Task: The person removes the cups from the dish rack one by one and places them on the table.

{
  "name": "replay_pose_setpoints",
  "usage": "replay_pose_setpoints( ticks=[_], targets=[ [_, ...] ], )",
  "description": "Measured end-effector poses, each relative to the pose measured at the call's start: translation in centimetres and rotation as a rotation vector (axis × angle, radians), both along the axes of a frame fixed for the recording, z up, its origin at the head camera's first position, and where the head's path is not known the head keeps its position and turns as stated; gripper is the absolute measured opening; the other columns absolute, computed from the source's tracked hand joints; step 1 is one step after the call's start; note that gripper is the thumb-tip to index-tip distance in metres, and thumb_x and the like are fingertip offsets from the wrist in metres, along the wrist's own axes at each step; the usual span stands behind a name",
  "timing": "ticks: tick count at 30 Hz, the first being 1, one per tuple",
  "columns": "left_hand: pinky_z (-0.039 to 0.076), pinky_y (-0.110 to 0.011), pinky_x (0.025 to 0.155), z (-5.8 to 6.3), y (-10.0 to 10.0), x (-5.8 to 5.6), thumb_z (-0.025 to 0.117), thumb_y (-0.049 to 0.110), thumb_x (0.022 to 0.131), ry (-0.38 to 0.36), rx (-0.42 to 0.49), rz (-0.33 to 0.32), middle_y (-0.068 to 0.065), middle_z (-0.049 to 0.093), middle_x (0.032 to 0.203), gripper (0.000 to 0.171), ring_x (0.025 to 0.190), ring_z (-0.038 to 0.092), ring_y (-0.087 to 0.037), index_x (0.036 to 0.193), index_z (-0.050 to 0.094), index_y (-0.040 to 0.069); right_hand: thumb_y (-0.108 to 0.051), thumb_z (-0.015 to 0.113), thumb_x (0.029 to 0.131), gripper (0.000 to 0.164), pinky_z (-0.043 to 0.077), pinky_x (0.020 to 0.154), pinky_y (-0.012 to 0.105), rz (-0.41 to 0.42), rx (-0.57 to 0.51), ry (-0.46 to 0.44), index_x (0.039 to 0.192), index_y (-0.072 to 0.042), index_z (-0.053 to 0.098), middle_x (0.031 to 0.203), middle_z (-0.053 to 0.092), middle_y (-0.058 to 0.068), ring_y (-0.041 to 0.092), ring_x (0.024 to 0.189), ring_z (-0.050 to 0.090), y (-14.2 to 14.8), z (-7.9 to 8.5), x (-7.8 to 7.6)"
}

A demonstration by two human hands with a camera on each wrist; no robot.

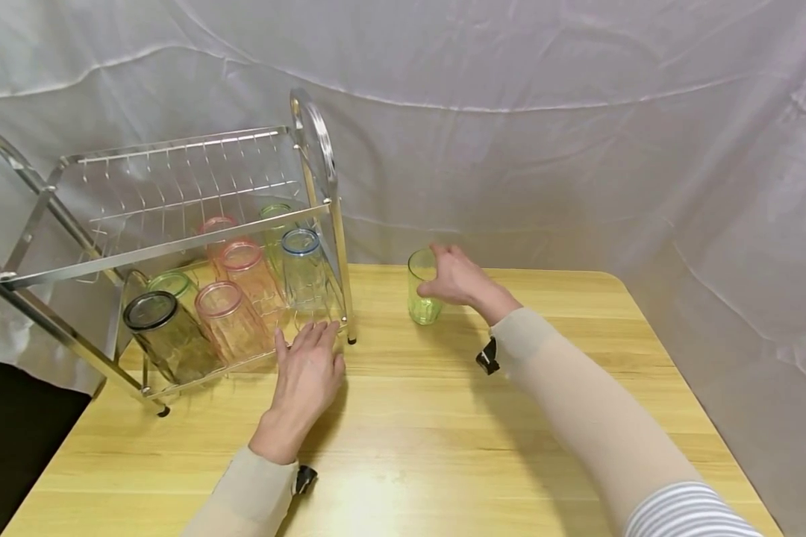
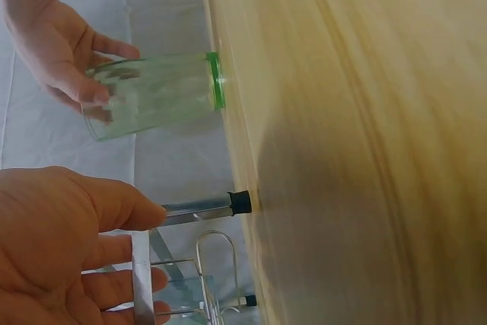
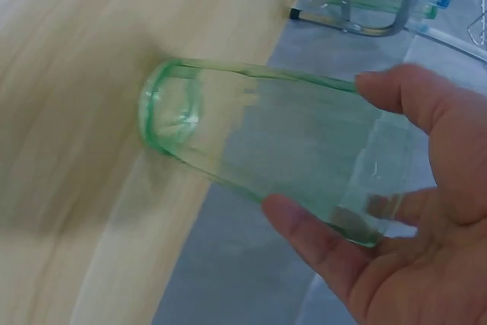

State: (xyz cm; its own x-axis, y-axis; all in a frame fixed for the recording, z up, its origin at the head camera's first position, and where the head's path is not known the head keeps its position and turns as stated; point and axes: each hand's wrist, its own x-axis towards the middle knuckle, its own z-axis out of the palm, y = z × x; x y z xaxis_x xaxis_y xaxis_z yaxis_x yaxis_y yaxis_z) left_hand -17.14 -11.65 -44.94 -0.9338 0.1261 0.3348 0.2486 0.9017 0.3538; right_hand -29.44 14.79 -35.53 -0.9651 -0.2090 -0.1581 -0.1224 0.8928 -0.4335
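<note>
My right hand (image 1: 462, 279) holds a clear green drinking glass (image 1: 425, 307) by its upper part, thumb on one side and fingers on the other. In the right wrist view the glass (image 3: 251, 123) stands upright, its thick base at the wooden table. My left hand (image 1: 307, 374) is at the lower front rail of a metal two-tier dish rack (image 1: 342, 277). Seen from the left wrist, its thumb lies by a rack leg (image 2: 199, 209) and the fingers curl round the flat rail (image 2: 142, 275).
Several glasses stand upside down on the rack's lower tier, among them a black glass (image 1: 171, 335), a pink glass (image 1: 231, 321) and a blue-rimmed glass (image 1: 305, 272). The upper tier (image 1: 188, 186) spans above them. Behind the wooden table (image 1: 403, 447) hangs a grey cloth (image 1: 510, 164).
</note>
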Motion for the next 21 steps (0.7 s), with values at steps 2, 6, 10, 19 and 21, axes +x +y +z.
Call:
replay_pose_setpoints(
  ticks=[2,6,10,19,21],
  targets=[
    [0.015,-0.080,0.120,0.00,-0.03,0.00,0.072,0.011,0.093,0.001,-0.003,-0.002,-0.021,0.064,0.144,0.054,0.143,0.052,-0.044,0.145,0.061,0.004,-0.043,0.077,0.088,0.105,0.032,0.124,0.063,-0.022,-0.009,0.013,0.168,-0.007,0.019,0.172,0.019,0.028,0.044,0.158,0.027,-0.03,-0.20,-0.10],
    [0.015,-0.081,0.120,0.06,-0.03,-0.06,0.071,0.010,0.093,-0.005,-0.005,-0.003,-0.020,0.064,0.145,0.053,0.144,0.052,-0.044,0.145,0.061,0.004,-0.053,0.078,0.088,0.108,0.039,0.119,0.063,-0.067,-0.013,0.039,0.167,-0.006,0.021,0.169,0.024,0.029,0.047,0.150,0.039,-0.23,-0.65,-0.21],
    [0.015,-0.081,0.120,0.10,0.03,-0.16,0.071,0.010,0.093,-0.005,-0.007,-0.007,-0.019,0.065,0.144,0.053,0.144,0.052,-0.043,0.145,0.061,0.004,-0.060,0.077,0.087,0.111,0.043,0.117,0.063,-0.092,-0.007,0.057,0.166,-0.005,0.022,0.166,0.027,0.030,0.049,0.144,0.046,-0.40,-0.98,-0.16],
    [0.015,-0.081,0.119,0.11,0.01,-0.19,0.072,0.010,0.092,-0.005,-0.011,-0.002,-0.020,0.065,0.143,0.053,0.143,0.053,-0.043,0.144,0.062,0.004,-0.049,0.075,0.088,0.104,0.037,0.120,0.065,-0.045,-0.028,0.058,0.167,-0.008,0.021,0.169,0.024,0.029,0.047,0.151,0.037,-0.39,-0.81,-0.37],
    [0.016,-0.081,0.119,0.07,-0.01,-0.18,0.072,0.010,0.092,-0.006,-0.013,-0.003,-0.020,0.065,0.143,0.053,0.143,0.053,-0.043,0.144,0.062,0.004,-0.046,0.075,0.088,0.102,0.035,0.122,0.064,-0.030,-0.025,0.059,0.167,-0.009,0.023,0.171,0.023,0.027,0.046,0.154,0.034,-0.35,-0.85,-0.47]
  ],
)
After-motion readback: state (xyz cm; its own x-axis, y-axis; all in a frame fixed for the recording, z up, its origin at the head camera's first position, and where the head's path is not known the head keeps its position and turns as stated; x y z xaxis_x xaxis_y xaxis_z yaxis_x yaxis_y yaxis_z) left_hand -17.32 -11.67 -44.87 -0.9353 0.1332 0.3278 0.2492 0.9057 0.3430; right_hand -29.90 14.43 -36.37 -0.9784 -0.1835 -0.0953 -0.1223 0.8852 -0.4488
